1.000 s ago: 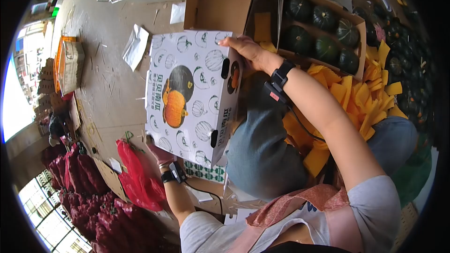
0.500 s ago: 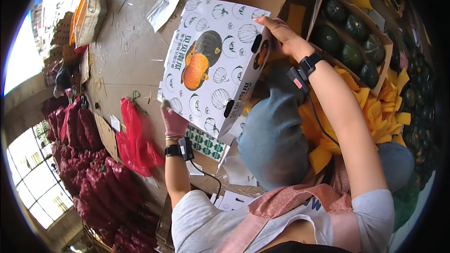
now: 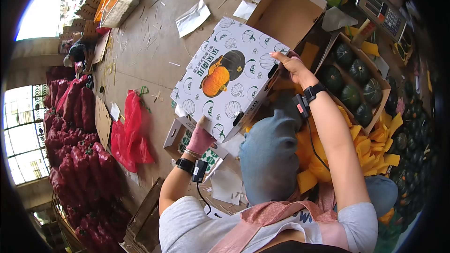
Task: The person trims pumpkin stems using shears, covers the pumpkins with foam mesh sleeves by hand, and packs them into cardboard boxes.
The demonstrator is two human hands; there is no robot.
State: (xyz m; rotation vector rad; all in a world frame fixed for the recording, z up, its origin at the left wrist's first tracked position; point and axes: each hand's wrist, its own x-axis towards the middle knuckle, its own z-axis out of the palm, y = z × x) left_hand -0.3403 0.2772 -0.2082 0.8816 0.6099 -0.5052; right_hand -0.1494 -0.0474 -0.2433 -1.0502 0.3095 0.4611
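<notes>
A white cardboard box (image 3: 194, 84) printed with green pumpkin drawings and a large pumpkin picture is tilted in front of me. My right hand (image 3: 294, 68) grips its right side, thumb on the top and the other fingers hidden below. At the lower left corner, my left hand (image 3: 201, 140), in a pink glove, is closed on the edge with its thumb on the printed face. Partly under that corner sits another open box (image 3: 174, 133) with green-patterned paper inside. An open brown cardboard box (image 3: 286, 14) lies just beyond the printed one.
On the right, a carton (image 3: 380, 105) holds several dark green pumpkins, beside yellow wrapping sheets (image 3: 361, 145) and a heap of pumpkins (image 3: 412, 136). A weighing scale (image 3: 382, 11) stands at upper right. Red net sacks (image 3: 79, 159) are piled left; a white crate (image 3: 122, 9) stands beyond.
The view has turned, so the surroundings sit further right and lower. Both hands still hold the printed box; it now lies closer to the brown box. The open box under my left hand shows more.
</notes>
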